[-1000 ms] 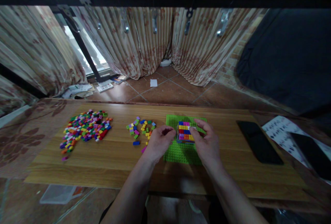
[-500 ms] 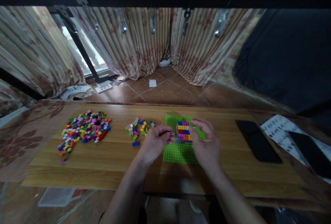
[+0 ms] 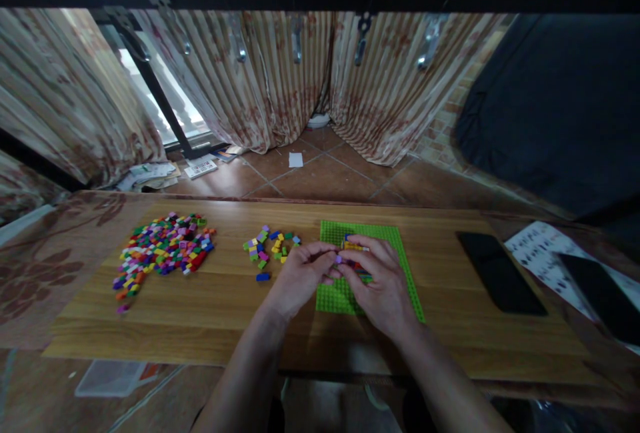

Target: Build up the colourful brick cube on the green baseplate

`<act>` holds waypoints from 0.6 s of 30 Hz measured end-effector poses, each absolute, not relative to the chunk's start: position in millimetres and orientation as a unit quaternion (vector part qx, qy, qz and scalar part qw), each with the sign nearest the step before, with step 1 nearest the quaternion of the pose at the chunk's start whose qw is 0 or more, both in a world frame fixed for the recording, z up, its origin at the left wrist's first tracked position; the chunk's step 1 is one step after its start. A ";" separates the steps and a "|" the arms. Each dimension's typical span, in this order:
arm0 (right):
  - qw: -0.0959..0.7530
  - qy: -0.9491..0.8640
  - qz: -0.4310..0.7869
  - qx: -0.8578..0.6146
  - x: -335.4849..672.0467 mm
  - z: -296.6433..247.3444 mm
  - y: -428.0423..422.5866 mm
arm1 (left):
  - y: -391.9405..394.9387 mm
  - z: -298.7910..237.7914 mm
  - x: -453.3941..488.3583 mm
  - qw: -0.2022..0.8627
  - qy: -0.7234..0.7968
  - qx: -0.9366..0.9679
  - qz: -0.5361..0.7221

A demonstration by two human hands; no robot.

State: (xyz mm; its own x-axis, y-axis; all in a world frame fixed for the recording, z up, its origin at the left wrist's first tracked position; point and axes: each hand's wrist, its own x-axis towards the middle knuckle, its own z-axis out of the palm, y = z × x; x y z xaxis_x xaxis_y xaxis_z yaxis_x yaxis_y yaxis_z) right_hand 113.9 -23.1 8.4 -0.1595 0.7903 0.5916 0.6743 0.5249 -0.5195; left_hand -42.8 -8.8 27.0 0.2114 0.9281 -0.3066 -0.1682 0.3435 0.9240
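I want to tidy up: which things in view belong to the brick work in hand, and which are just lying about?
In use: purple brick, brick block, green baseplate; likely small brick cluster, large brick pile.

Lying about, seemingly: black slab, printed sheet, dark device, clear plastic tray, white floor paper.

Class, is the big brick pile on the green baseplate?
No, the pile lies on the wooden table, left of the baseplate.
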 end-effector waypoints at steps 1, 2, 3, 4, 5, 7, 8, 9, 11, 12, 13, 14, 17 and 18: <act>0.429 -0.762 0.058 -0.482 114.2 8.2 -23.0 | -8.6 25.6 -42.7 0.665 0.476 0.405 0.409; 0.426 -0.765 0.049 -0.480 114.5 8.1 -22.9 | -8.4 24.2 -42.9 0.661 0.476 0.414 0.405; 0.422 -0.769 0.040 -0.478 115.0 8.2 -22.8 | -8.3 23.0 -43.3 0.657 0.476 0.425 0.400; 0.419 -0.773 0.032 -0.475 115.6 8.3 -22.6 | -8.2 22.0 -43.8 0.654 0.477 0.437 0.392; 0.415 -0.777 0.027 -0.473 116.3 8.5 -22.5 | -8.1 21.5 -44.5 0.650 0.480 0.448 0.384; 0.408 -0.783 0.025 -0.469 118.2 8.8 -22.2 | -8.3 21.9 -46.1 0.644 0.485 0.464 0.367; 0.406 -0.785 0.029 -0.468 119.2 8.8 -22.1 | -8.4 22.5 -46.8 0.643 0.487 0.470 0.359; 0.404 -0.785 0.032 -0.467 120.2 8.8 -22.1 | -8.7 23.3 -47.4 0.643 0.486 0.477 0.351; 0.406 -0.785 0.040 -0.467 121.6 8.4 -22.3 | -9.2 24.5 -48.0 0.646 0.480 0.488 0.338; 0.407 -0.784 0.043 -0.468 122.0 8.3 -22.4 | -9.5 24.7 -48.0 0.647 0.477 0.491 0.336; 0.407 -0.783 0.047 -0.468 122.2 8.2 -22.5 | -9.8 24.5 -47.6 0.647 0.474 0.493 0.337; 0.408 -0.782 0.051 -0.468 122.3 8.3 -22.6 | -10.0 24.0 -47.1 0.648 0.472 0.492 0.340; 0.407 -0.786 0.064 -0.461 123.0 8.7 -22.5 | -10.3 21.5 -44.9 0.651 0.469 0.489 0.342; 0.406 -0.788 0.068 -0.459 123.9 8.7 -22.3 | -10.1 20.7 -44.3 0.652 0.471 0.490 0.337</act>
